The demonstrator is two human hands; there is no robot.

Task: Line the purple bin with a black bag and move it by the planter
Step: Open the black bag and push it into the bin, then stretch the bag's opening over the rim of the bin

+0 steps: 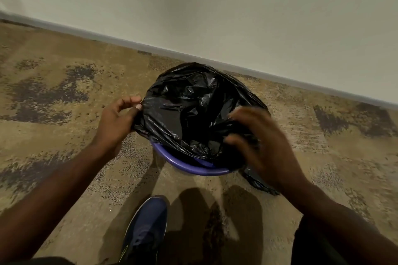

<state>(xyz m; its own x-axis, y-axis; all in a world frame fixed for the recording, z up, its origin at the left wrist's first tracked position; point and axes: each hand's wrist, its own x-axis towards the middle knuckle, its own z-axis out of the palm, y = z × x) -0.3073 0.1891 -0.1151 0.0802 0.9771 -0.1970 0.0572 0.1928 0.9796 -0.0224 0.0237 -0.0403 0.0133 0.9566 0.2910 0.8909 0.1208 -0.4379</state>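
Observation:
The purple bin (189, 168) stands on the carpet close to the wall; only its near rim shows. A crumpled black bag (189, 109) lies over its mouth and hides the rest of it. My left hand (117, 120) pinches the bag's left edge between thumb and fingers. My right hand (262, 146) is motion-blurred and grips the bag's near right edge, with a flap of bag hanging below it outside the rim. No planter is in view.
A white wall with a grey baseboard (215, 58) runs diagonally just behind the bin. Patterned tan and dark carpet (64, 92) spreads to the left and right. My blue shoe (146, 228) stands on the floor just in front of the bin.

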